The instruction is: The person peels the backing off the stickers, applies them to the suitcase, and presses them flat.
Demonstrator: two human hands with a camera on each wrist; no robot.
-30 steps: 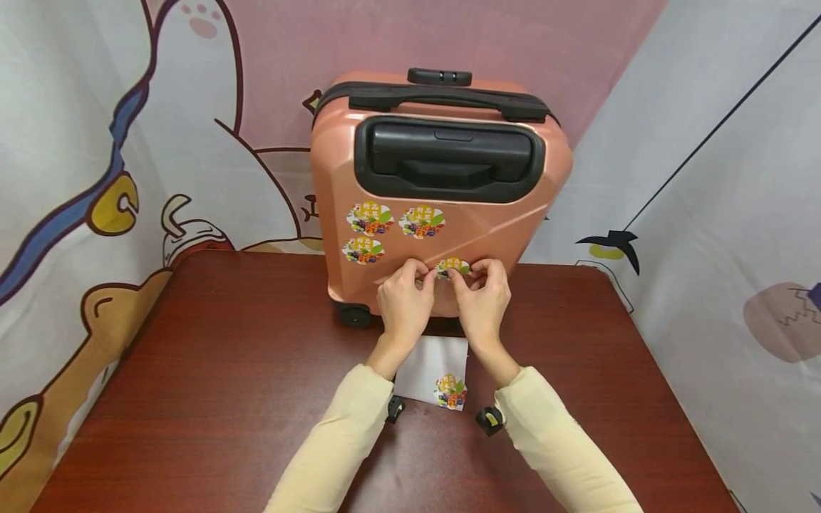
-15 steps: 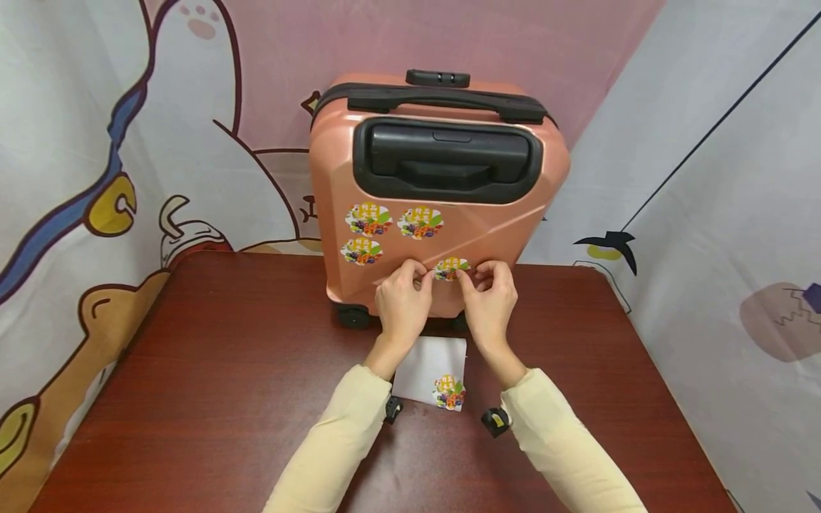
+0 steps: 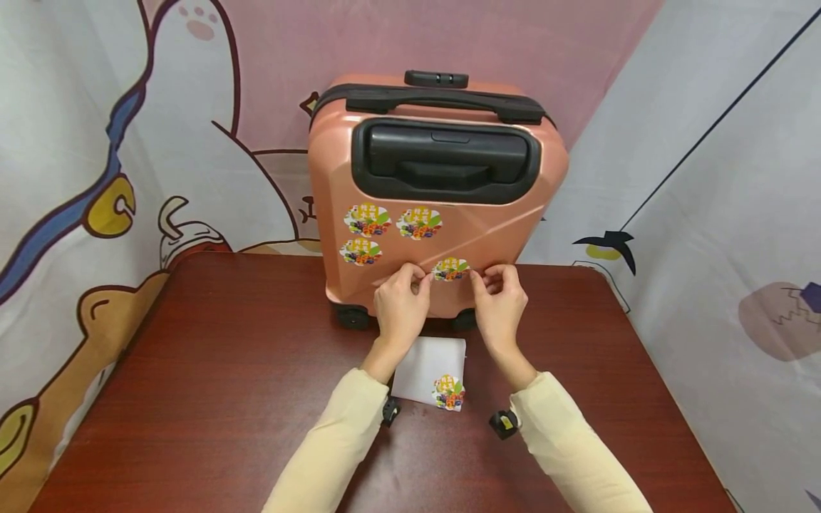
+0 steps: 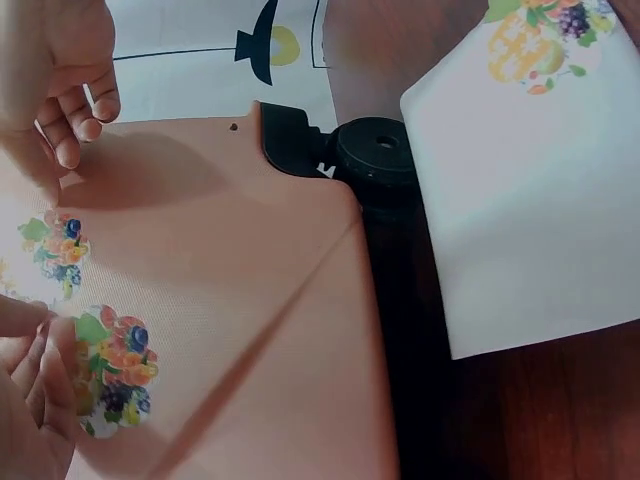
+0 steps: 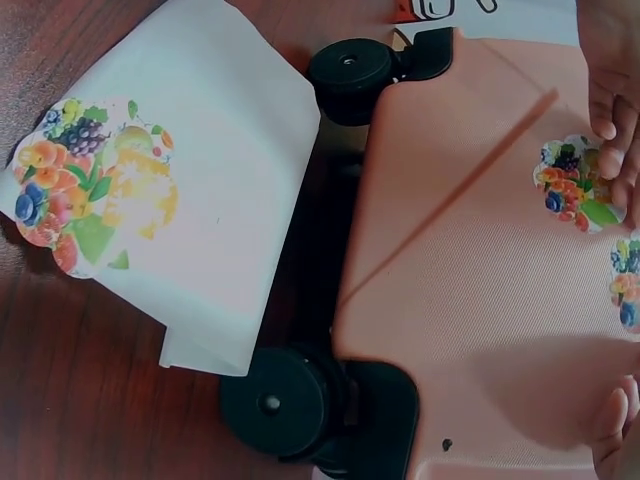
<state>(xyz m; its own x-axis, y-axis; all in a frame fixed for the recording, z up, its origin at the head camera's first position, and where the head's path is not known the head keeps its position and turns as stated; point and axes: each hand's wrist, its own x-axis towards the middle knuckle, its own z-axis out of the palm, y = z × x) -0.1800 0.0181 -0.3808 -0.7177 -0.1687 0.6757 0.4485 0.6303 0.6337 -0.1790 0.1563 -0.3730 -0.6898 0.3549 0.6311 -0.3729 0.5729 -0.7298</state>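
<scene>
An orange-pink hard-shell suitcase (image 3: 398,274) stands on the table, with three round fruit stickers on its face. A fourth fruit sticker (image 3: 450,269) lies against the lower part of the shell, between both hands. My left hand (image 3: 402,303) pinches the left edge of this sticker between thumb and forefinger. At its right edge, the thumb tip of my right hand (image 3: 502,303) touches the shell, with the other fingers loosely bent. In the left wrist view, the left fingertips overlap an earlier-placed sticker (image 4: 118,370), beside the pinched sticker (image 4: 58,250).
White backing paper (image 3: 426,367) bearing one more fruit sticker (image 3: 448,392) lies on the brown table (image 3: 256,399) in front of the suitcase. Black wheels (image 3: 353,315) stick out at the suitcase's base. A cartoon-printed cloth (image 3: 269,64) hangs behind.
My right thumb has slid rightward across the sticker to its right edge, uncovering its face. The right hand has shifted right, while the left hand stays at the left edge.
</scene>
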